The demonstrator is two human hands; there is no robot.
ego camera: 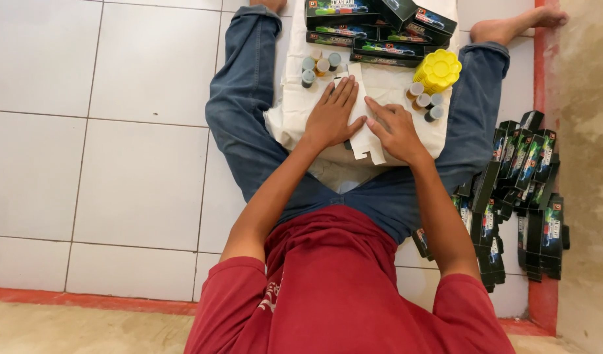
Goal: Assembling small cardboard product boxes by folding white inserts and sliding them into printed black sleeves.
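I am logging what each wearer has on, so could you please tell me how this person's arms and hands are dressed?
Both forearms are bare below short red sleeves. The left hand and right hand are bare too: no gloves, rings, watch or bracelets are visible on the fingers or wrists.

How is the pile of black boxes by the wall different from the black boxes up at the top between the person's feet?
The flat cartons by the wall lie unfolded and loosely heaped on the bare tile floor; the assembled boxes are folded into shape and stacked neatly on the white cloth. The flat ones sit at the person's right side, the assembled ones ahead. Both are black with the same colourful print.
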